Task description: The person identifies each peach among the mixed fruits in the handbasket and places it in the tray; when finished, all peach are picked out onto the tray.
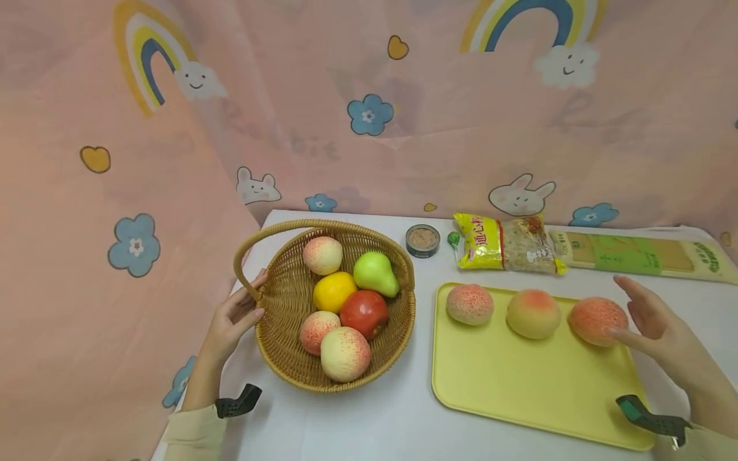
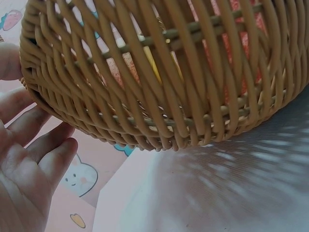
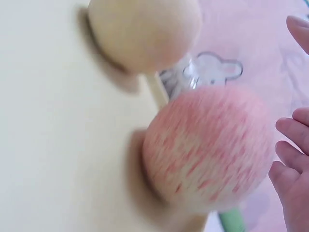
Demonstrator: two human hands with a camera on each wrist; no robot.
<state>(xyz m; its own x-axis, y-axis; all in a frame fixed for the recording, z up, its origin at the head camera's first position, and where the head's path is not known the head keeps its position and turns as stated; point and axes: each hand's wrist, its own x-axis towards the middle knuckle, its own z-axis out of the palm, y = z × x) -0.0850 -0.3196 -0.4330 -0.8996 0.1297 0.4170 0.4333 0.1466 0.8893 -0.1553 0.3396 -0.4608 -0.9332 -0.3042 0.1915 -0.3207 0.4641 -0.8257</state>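
I see my right hand [image 1: 654, 320] open, holding nothing, just right of the round pink-speckled peach [image 1: 597, 320] on the flat yellow plastic tray [image 1: 519, 390], while my relaxed left hand [image 1: 233, 317] rests against the woven wicker basket [image 1: 288, 358].

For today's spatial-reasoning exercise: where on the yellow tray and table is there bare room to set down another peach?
The yellow tray is bare along its near half, below its three peaches. The table strip between tray and basket is narrow. The basket is crowded with fruit; packets line the back edge.
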